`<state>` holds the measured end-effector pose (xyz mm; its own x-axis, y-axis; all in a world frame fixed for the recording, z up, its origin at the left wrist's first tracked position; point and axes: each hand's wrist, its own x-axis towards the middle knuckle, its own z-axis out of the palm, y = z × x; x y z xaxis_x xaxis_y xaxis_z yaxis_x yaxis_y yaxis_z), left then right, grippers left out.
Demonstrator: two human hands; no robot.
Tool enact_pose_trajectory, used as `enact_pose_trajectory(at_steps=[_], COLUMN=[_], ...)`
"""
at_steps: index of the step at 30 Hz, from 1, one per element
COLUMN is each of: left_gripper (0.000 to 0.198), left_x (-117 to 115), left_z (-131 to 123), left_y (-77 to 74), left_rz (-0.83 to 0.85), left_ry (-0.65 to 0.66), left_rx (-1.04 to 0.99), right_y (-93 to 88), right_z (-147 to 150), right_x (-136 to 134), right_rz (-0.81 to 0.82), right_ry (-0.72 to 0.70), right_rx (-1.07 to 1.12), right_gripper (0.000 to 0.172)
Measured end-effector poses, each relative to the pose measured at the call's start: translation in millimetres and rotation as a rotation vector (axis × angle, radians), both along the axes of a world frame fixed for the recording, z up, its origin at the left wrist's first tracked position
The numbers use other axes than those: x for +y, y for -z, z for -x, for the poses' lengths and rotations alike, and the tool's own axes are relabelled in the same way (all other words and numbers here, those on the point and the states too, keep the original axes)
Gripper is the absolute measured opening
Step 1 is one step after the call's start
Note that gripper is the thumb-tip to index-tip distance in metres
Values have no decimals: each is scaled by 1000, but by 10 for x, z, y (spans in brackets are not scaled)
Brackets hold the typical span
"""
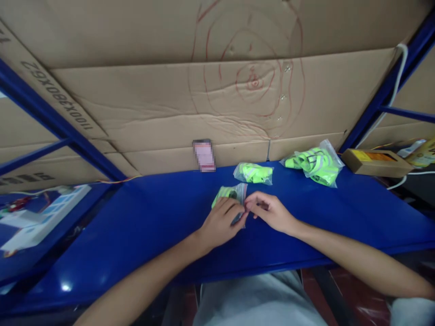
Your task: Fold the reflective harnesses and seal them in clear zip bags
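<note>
On the blue tabletop (152,222) lies a clear zip bag (226,192) with folded neon-yellow reflective fabric inside. My left hand (222,219) is closed over the bag, its fingers covering much of the near side. At the bag's right edge, my right hand (268,210) pinches the zip strip between thumb and curled fingers. The fingertips of both hands nearly meet there. A second bag of neon-yellow fabric (254,173) lies just behind. Farther right rests a larger, looser bag of the same fabric (316,164).
A phone (204,155) leans against the cardboard wall (152,104), which bears red drawn rings. At the right end sits a brown carton (377,162) beside a yellow package (423,154). White power strips (50,217) lie at the left. Blue metal posts (84,156) frame the bench.
</note>
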<state>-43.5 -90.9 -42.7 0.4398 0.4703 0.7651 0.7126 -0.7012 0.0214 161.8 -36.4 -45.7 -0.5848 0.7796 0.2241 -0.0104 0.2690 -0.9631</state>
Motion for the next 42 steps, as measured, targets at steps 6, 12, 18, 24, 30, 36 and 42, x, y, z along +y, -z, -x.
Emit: enact_pose_trajectory(at_steps=[6,12,18,24,30,36,42], left_gripper=[15,28,22,16,17,24,85], left_x=[-23,-47,-80,-123,-209,-7,245], left_z=[27,9,39,48,34,341,495], left_y=[15,8,-85,-163,-242,-412,-145], left_rz=[47,207,458,518,427,262,355], left_ry=[-179,-122,53,69,-7,-2,209], left_rx=[30,111,-81,-110,-185,-360,-133], right_y=[103,54,41,-5,-29,57,-17], right_z=[50,17,-71,-44,32,-54,-139], right_x=[24,-30,-30,-73,-179,141,149], right_rz=[145,30,-147,-356,-398,-366,-473], right_ry=[-61,-99,-85,-21,95,304,307], right_rx=[54,-69,-191,-232,-215,-222,-315], right_gripper=[46,41,36,20,20,17,7])
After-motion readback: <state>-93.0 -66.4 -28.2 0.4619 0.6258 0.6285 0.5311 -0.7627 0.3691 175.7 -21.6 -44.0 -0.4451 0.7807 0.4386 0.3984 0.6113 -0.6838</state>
